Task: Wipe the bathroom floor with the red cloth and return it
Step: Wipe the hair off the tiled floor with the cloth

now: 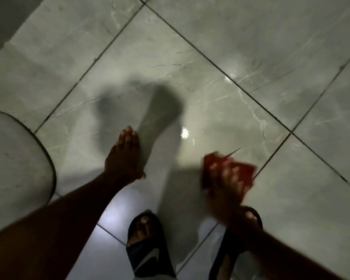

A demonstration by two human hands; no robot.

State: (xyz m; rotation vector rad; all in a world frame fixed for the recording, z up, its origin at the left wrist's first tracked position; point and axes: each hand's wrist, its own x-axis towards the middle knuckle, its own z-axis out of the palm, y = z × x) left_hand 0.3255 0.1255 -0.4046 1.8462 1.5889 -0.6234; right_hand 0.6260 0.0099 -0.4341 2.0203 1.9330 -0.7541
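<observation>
I see my right hand (225, 179) blurred, its fingers (233, 172) spread and pressing on the red cloth (242, 170), which lies on the grey tiled floor (190, 57) ahead of my right sandal (226, 257). My left hand (123, 156) is flat, fingers together and stretched out, holding nothing, over the same tile. My left sandal (148, 251) stands below it. A pale rounded fixture (14, 156) sits at the left edge.
</observation>
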